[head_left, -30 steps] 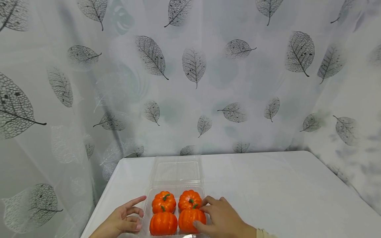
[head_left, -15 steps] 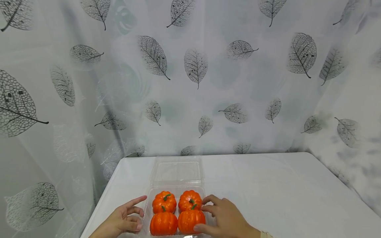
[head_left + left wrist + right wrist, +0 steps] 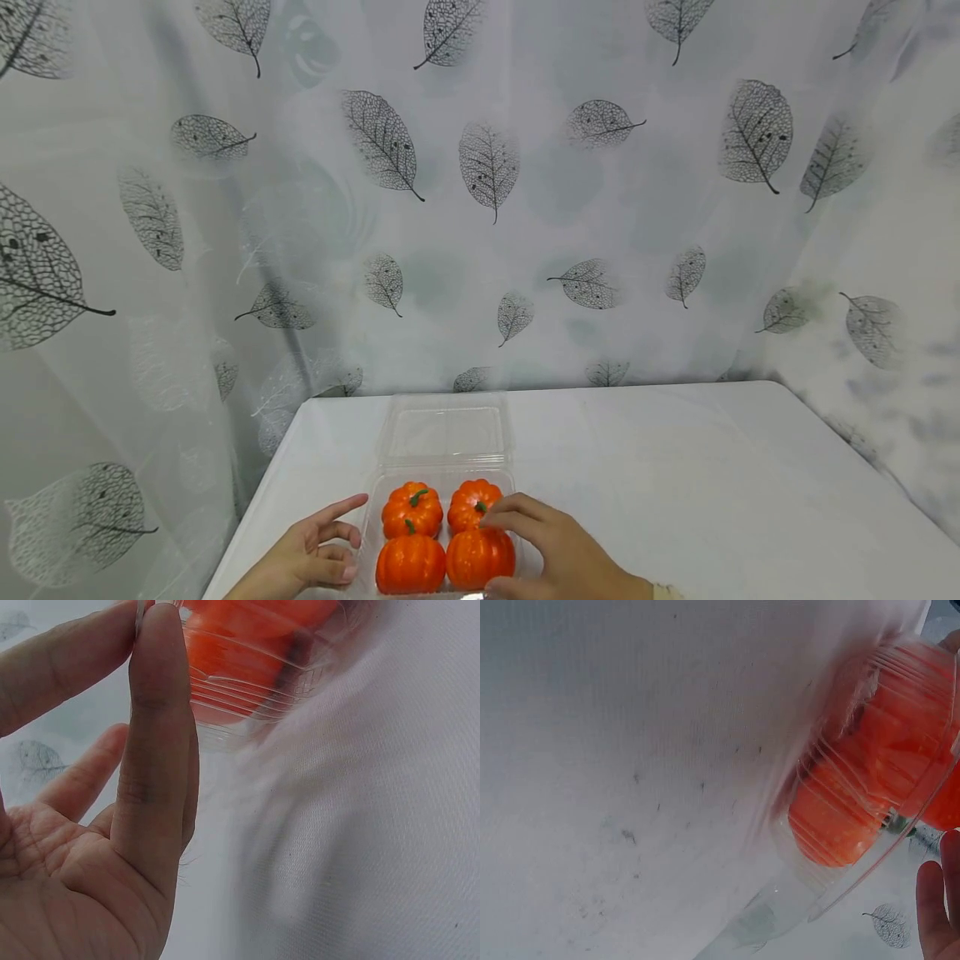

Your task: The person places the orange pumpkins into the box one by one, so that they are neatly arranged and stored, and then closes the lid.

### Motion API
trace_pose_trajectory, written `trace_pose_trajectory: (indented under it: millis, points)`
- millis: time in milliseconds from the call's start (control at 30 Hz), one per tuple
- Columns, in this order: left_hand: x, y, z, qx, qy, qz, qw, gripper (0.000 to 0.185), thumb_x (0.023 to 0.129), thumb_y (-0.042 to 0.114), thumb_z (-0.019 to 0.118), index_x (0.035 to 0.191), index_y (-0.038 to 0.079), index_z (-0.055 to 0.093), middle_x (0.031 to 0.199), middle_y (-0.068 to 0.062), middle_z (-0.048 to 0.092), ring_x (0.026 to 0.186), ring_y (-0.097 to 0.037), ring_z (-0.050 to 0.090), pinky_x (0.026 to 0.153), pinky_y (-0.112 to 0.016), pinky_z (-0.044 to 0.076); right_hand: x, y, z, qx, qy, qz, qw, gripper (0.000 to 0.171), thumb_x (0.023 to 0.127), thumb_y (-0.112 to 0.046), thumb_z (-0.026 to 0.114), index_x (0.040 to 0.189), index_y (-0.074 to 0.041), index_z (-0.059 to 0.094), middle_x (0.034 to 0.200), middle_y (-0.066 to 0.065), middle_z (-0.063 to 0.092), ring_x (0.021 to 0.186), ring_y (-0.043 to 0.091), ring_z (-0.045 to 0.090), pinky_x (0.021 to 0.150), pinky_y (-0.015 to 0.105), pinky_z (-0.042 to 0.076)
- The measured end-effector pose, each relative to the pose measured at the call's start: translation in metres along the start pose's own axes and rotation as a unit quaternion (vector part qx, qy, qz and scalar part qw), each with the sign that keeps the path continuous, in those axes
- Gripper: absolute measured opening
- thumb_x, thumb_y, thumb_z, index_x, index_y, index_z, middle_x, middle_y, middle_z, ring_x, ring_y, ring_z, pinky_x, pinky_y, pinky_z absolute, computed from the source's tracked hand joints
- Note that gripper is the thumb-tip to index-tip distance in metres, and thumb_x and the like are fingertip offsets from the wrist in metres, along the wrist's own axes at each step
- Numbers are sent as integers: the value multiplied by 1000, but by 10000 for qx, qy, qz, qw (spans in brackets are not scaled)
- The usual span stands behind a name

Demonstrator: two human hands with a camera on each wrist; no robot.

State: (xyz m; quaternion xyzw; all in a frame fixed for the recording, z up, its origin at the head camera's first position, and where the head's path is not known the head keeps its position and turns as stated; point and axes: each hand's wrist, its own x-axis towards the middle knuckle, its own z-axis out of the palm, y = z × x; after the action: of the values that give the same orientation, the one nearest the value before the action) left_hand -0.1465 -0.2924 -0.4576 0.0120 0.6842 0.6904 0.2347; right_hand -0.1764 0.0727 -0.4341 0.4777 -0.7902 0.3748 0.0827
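Observation:
In the head view, a clear plastic clamshell box [image 3: 367, 533] holds small orange pumpkins with green stems, two in the back row and two in front. My left hand [image 3: 307, 554] is at the box's left side, and the left wrist view shows its thumb and a finger pinching the thin clear rim. My right hand [image 3: 558, 550] arches over the front right pumpkin [image 3: 478, 560], fingers above its top and thumb at its front side, hiding its stem. Behind it sits the back right pumpkin [image 3: 471, 500]. The front left pumpkin [image 3: 410, 565] and back left pumpkin [image 3: 412, 510] lie beside them.
The box's clear lid [image 3: 448, 429] lies folded back on the white table [image 3: 675, 483]. A pale curtain with leaf prints [image 3: 570, 208] hangs behind the table and along both sides.
My right hand has loosened from the front right pumpkin's side and its fingers have risen over the top. That pumpkin sits slightly further left. The left hand has kept its place.

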Motion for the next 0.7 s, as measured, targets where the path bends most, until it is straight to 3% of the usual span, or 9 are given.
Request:
trace_pose_trajectory:
  millis: [133, 400, 700]
  points:
    - [0, 0, 0, -76, -74, 41, 9999, 75, 85, 6, 62, 146, 6, 18, 103, -14, 50, 80, -22, 57, 74, -30, 50, 0, 0, 4, -49, 8, -179, 9998, 45, 79, -35, 72, 118, -21, 57, 115, -12, 51, 103, 4, 50, 84, 22, 45]
    - [1, -1, -3, -214, -253, 175, 9993, 74, 87, 3, 59, 146, 5, 15, 104, -13, 49, 79, -20, 57, 76, -32, 50, -1, 3, 7, -100, -39, -110, 9999, 37, 81, -32, 70, 115, -20, 58, 113, -11, 52, 100, 4, 52, 82, 22, 47]
    - [1, -1, -3, -223, -209, 149, 9994, 74, 87, 4, 60, 146, 5, 15, 104, -13, 49, 79, -20, 57, 77, -35, 50, -2, 6, 8, -46, -196, 210, 9996, 32, 82, -35, 68, 111, -23, 61, 111, -14, 52, 99, 3, 52, 81, 27, 47]
